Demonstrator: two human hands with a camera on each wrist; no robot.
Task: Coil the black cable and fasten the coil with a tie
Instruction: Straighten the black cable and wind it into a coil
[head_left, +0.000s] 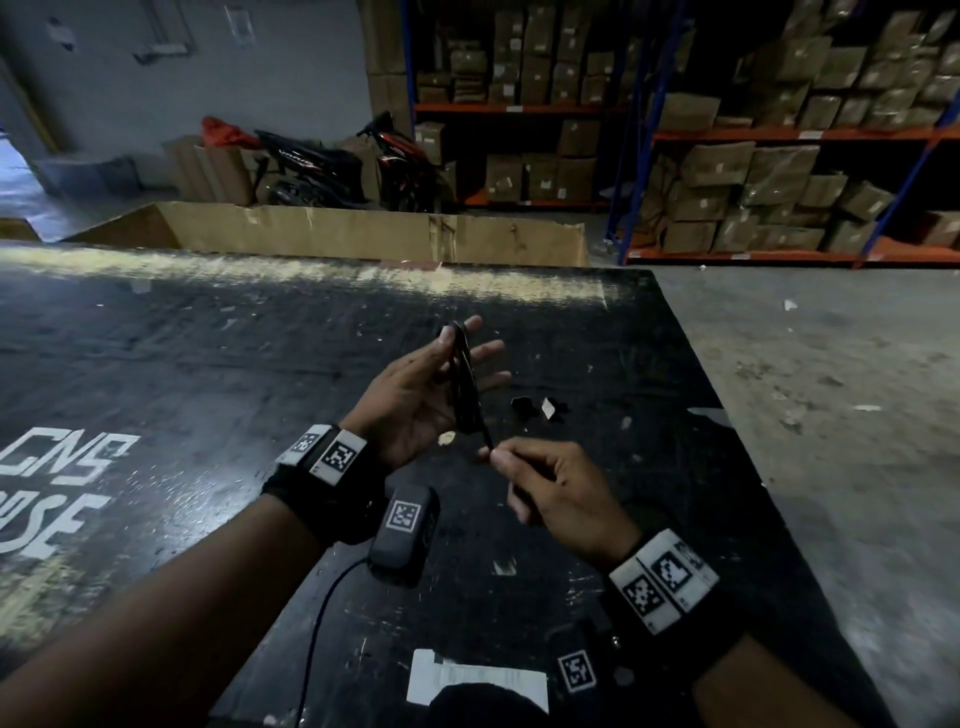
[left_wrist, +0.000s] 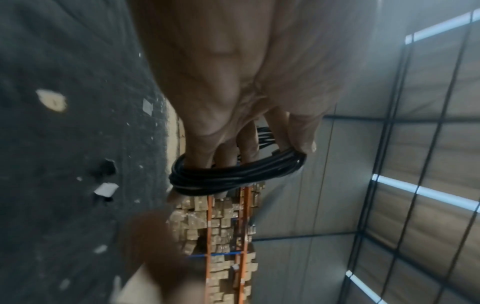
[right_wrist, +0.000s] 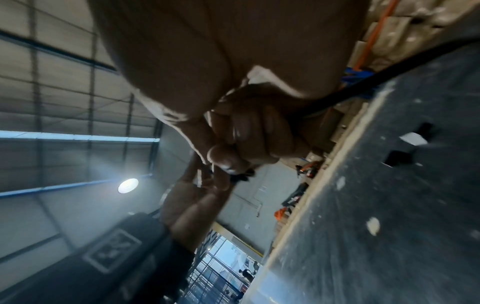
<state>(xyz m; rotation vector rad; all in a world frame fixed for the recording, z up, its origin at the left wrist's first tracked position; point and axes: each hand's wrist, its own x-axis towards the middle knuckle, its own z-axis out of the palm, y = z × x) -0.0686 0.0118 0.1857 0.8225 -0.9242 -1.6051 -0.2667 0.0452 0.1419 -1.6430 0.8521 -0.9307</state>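
Observation:
Several loops of the black cable form a flat coil (head_left: 465, 389) standing upright in my left hand (head_left: 436, 374) above the black table (head_left: 208, 364). The left wrist view shows the coil (left_wrist: 233, 174) wound round my fingers, with the thumb (left_wrist: 303, 131) pressing on it. Just below the coil, my right hand (head_left: 496, 457) pinches the cable's loose end between thumb and forefinger, the other fingers curled in. In the right wrist view a black strand (right_wrist: 389, 76) runs out of that fist (right_wrist: 249, 131). Small black pieces (head_left: 524, 405) and a white scrap (head_left: 549, 409) lie on the table behind my hands.
A dark tagged device (head_left: 405, 530) with a thin wire hangs below my left wrist. A white paper label (head_left: 478, 675) lies near the table's front edge. Beyond the table are an open cardboard box (head_left: 363, 234), parked motorbikes (head_left: 332, 166) and shelves of cartons (head_left: 779, 156).

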